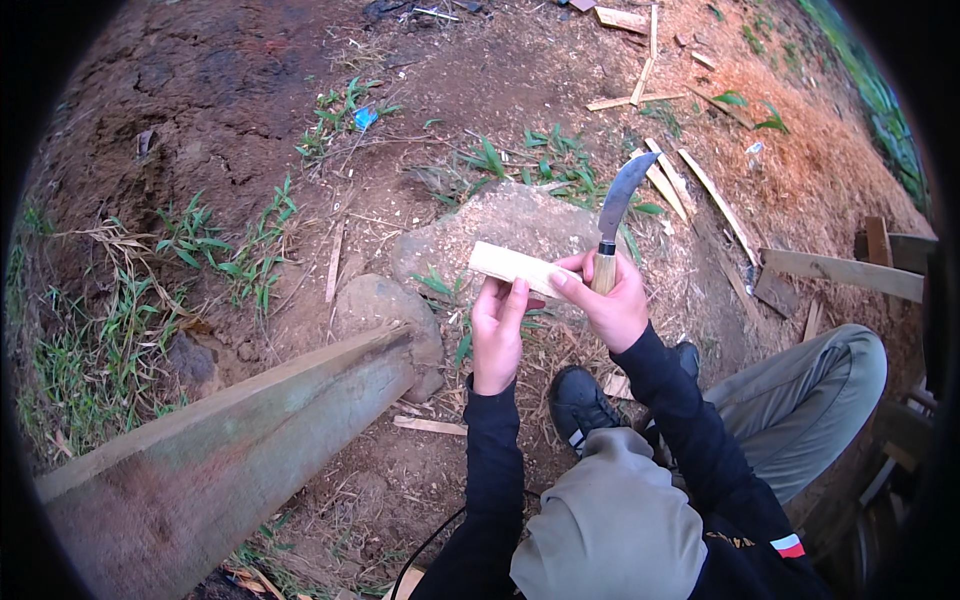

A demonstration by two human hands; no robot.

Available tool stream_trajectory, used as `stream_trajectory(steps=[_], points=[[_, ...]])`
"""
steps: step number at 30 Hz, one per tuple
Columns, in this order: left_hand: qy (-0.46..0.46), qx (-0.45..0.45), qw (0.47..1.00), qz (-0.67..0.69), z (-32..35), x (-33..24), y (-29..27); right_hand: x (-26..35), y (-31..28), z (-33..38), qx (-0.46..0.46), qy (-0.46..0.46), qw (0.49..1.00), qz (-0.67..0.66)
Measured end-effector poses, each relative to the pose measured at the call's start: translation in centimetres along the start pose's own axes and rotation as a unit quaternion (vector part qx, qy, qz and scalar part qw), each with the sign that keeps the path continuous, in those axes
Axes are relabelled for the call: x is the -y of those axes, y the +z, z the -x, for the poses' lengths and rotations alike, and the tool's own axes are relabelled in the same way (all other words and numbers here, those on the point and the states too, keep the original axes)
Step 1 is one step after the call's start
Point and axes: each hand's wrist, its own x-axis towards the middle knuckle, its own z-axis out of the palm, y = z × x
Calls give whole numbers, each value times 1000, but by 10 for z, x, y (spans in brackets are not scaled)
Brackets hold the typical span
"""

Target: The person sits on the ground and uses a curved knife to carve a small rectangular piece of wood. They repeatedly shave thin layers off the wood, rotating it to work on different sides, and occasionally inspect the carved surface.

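Observation:
A short pale block of wood (520,266) is held between my two hands, lying nearly level and slightly tilted down to the right. My left hand (497,335) pinches it from below near its middle, fingers closed. My right hand (618,303) is wrapped round the wooden handle of a curved knife (622,194), and its thumb presses on the block's right end. The knife's blade points up and away from me, bending to the right at the tip, apart from the wood. Part of the handle is hidden in my right palm.
A thick wooden beam (230,440) slants in from the lower left, its end by a rock (385,315). A flat stone (450,235) lies beyond my hands. Wood strips (720,205) and sawdust cover the ground at right. A plank (845,273) juts in from the right edge.

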Motion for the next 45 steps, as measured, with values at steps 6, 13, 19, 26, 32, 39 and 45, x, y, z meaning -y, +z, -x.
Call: stream_trajectory(steps=[6, 13, 19, 26, 32, 39, 45], points=[[-27, -64, 996, 54, -1, 3, 3, -5, -4, 4, 61, 71, 995, 30], [-73, -82, 994, -27, -11, 28, -18, -1, -24, 8, 131, 195, 972, 16], [-56, -97, 991, -76, -33, 56, -24, -2, -36, 7, 89, 268, 956, 85], [40, -97, 989, -109, -37, 69, -30, -41, -54, 19, 66, 72, 900, 424], [106, -180, 894, -397, -41, 62, -37, -42, -44, 26, 87, -50, 879, 466], [76, -192, 913, -352, -38, 51, -34, -32, -32, 21, 118, -121, 828, 534], [198, -186, 815, -512, -43, 63, -56, -20, -14, 8, 153, -83, 769, 615]])
